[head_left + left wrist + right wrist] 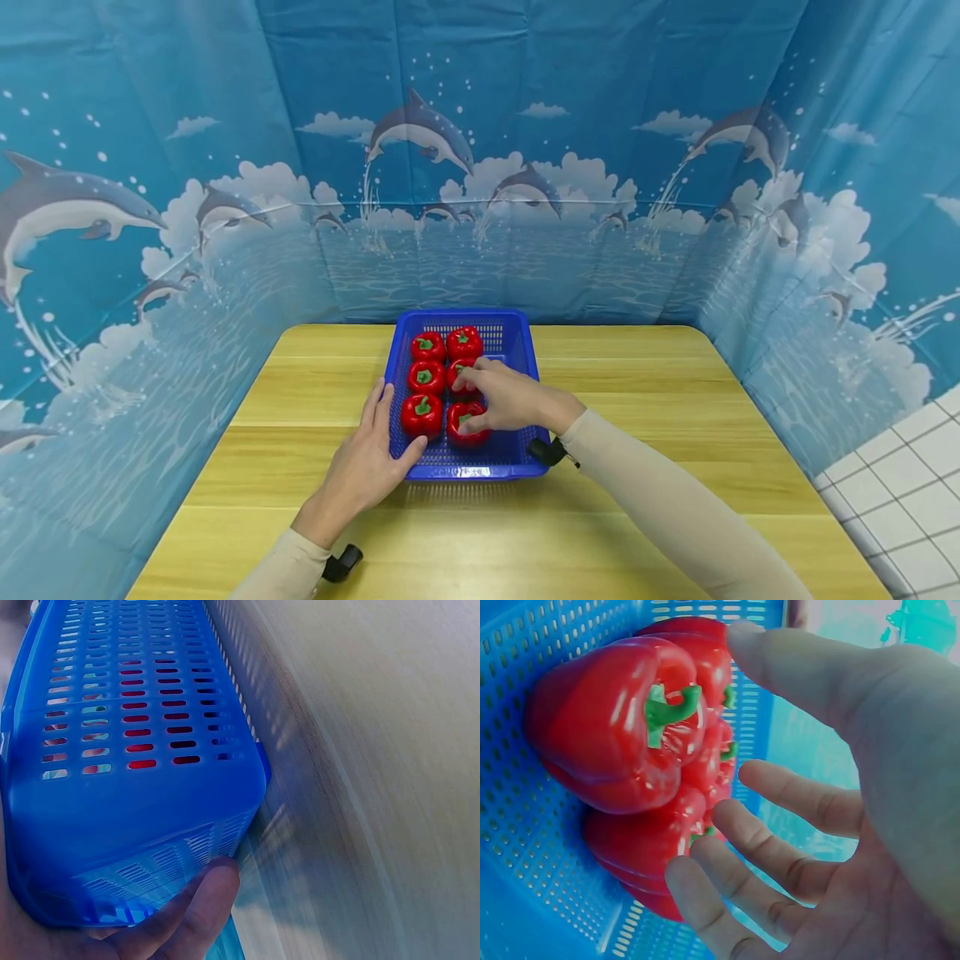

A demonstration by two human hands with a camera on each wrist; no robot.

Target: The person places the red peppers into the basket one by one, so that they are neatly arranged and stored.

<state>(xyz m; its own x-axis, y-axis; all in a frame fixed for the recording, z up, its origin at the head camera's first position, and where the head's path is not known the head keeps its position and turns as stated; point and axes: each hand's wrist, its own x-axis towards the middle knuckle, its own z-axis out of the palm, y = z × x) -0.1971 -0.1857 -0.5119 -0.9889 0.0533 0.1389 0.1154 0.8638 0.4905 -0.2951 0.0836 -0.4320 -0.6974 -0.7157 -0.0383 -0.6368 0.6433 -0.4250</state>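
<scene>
A blue plastic basket (537, 367) with slotted walls holds several red bell peppers with green stems, lined up in two columns on its left side. My left hand (367, 462) grips the near left corner, thumb over the front rim and fingers along the outer left wall. Part of that wall and fingertips (217, 881) show in the left wrist view. Over the right column hovers my right hand (506, 396), its thumb near the front right bell pepper (474, 437) and its fingers over the middle right one. Its fingers are spread and hold nothing; in the right wrist view a bell pepper (592, 724) lies beside them.
The basket stands on a light wooden table (637, 367), near its far edge. Behind and at both sides hangs a blue curtain (525, 275) printed with dolphins. White tiles (907, 467) show at the right. Each wrist wears a black strap mount.
</scene>
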